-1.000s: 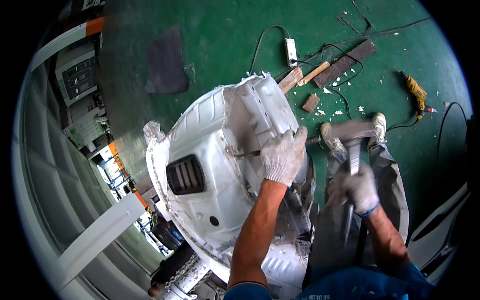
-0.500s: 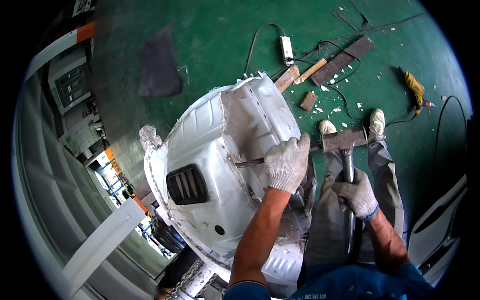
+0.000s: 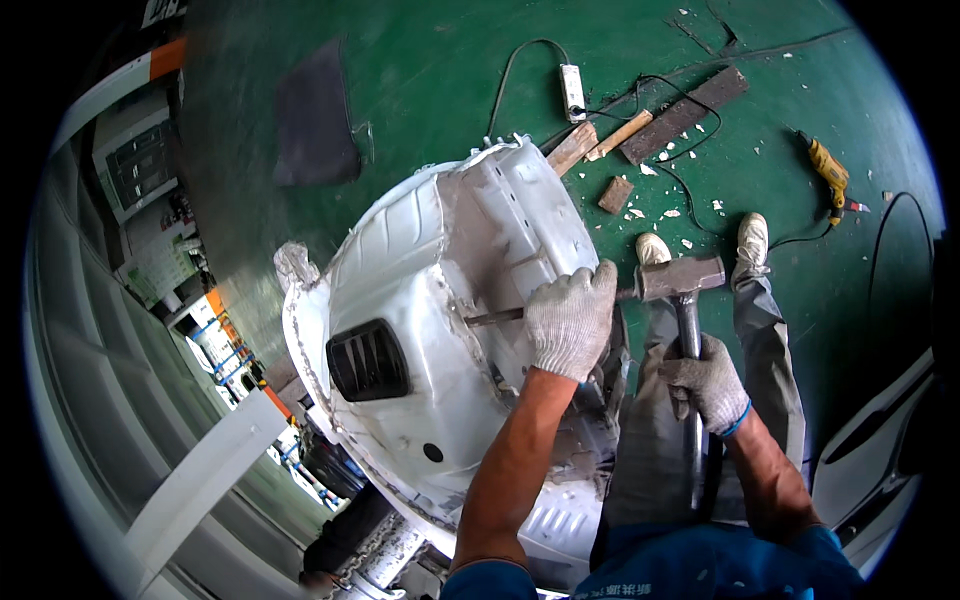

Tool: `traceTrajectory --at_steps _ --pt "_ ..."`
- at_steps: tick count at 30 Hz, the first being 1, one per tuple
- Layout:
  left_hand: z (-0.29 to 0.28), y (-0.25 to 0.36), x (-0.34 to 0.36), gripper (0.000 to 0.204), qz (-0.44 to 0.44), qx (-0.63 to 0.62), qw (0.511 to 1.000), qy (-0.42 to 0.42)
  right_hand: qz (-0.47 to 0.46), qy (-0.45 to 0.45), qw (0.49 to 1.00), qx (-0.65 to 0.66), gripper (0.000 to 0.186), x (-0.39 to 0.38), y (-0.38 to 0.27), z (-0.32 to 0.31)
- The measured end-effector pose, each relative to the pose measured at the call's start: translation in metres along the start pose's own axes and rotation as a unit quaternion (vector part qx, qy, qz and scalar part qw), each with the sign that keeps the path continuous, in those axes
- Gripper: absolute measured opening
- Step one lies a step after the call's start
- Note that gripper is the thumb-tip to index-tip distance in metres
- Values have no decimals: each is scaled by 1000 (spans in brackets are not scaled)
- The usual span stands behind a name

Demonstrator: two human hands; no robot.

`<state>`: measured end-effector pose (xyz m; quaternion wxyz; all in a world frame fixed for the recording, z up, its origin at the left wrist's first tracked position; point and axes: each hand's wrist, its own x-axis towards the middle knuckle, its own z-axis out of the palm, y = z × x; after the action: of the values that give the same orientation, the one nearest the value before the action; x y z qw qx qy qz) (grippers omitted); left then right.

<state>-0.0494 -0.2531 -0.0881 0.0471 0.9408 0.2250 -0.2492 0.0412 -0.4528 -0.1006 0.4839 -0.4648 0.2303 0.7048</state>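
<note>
My left hand (image 3: 568, 318), in a pale knit glove, is closed around a dark metal chisel (image 3: 496, 317). The chisel's tip meets the torn seam of a white car body panel (image 3: 440, 300), and its back end sticks out right of my fist. My gloved right hand (image 3: 706, 384) grips a hammer (image 3: 681, 279) by its metal handle. The hammer's blocky head is level with the chisel's back end, touching it or very near. A black slatted vent (image 3: 368, 361) is set in the panel, left of the chisel.
On the green floor lie wood blocks (image 3: 572, 148), a dark plank (image 3: 684, 115), white chips and a white power strip (image 3: 572, 93). A yellow power tool (image 3: 828, 180) with a cord lies at right. My shoes (image 3: 752, 245) stand beyond the hammer. A chain (image 3: 365, 562) hangs lower left.
The whole view has shifted slightly, with the panel now a little further left and up. The hammer head remains by the chisel's end; both hands keep their grips.
</note>
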Motion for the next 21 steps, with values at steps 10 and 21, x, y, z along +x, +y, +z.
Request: traceTrajectory --at_steps 10,21 --pt "-4 1 3 17 -11 25 1000 0 -107 143 984 -20 11 2 -13 -82" --pt "-16 14 19 16 -85 -3 996 21 -123 149 981 -16 12 12 -26 -91"
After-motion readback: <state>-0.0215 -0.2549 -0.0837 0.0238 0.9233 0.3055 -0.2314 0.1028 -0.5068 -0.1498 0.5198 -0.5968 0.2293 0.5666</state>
